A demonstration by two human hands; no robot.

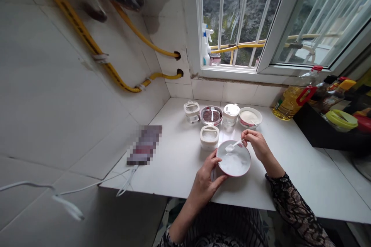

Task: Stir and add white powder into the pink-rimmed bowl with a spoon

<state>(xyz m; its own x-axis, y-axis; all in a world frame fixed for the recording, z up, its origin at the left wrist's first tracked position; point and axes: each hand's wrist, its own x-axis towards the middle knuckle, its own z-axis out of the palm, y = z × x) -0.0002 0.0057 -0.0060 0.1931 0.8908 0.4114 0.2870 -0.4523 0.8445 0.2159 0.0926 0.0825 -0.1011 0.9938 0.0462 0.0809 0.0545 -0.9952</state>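
My left hand [206, 177] grips the left rim of a white bowl [236, 166] with a reddish edge, thumb over the rim and fingers along its side. Some white powdery stuff lies in the bowl. Between the fingertips of my right hand [257, 144] is the handle of a small white spoon [230, 148], its head over the far part of the bowl. Just behind the bowl stands a clear lidded jar [209, 139] with white contents. Farther back are a bowl of dark reddish grains [211, 116] with a white spoon on it, and a bowl of pale grains [250, 117].
Two more clear lidded jars [191, 111] [231, 114] stand at the back. An oil bottle [285, 102] and a black box [314, 127] of condiment bottles are at the right. A blurred-out flat object [145, 146] with a white cable lies left on the white counter [174, 154].
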